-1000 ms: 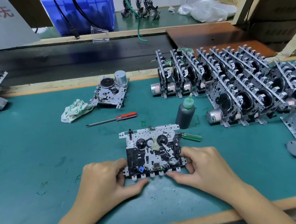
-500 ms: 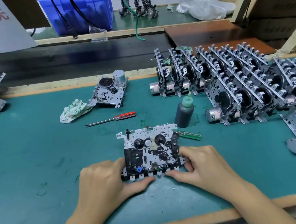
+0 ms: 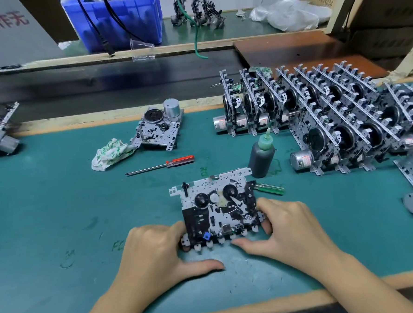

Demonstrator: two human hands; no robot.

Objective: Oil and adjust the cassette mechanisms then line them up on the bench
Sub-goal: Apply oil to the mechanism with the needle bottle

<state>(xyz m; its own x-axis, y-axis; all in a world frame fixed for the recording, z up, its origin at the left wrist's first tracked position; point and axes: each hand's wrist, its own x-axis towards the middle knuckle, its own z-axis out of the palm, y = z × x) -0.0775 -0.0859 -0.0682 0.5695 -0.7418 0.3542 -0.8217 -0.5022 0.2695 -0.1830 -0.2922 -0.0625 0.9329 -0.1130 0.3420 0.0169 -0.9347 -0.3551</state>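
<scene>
On the green bench mat (image 3: pixel 47 214), our left hand (image 3: pixel 155 251) grips the left edge of the cassette mechanism (image 3: pixel 218 206) lying flat before us, our right hand (image 3: pixel 287 226) grips its right edge, with the oil bottle (image 3: pixel 261 157) just behind and the upright row of finished mechanisms (image 3: pixel 318 110) farther right.

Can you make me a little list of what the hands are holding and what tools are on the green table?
held: cassette mechanism
left hand: grips its left edge
right hand: grips its right edge
oil: dark bottle, green nozzle
tools: red-handled screwdriver; green-handled screwdriver
cloth: rag
done: upright rows of mechanisms
</scene>
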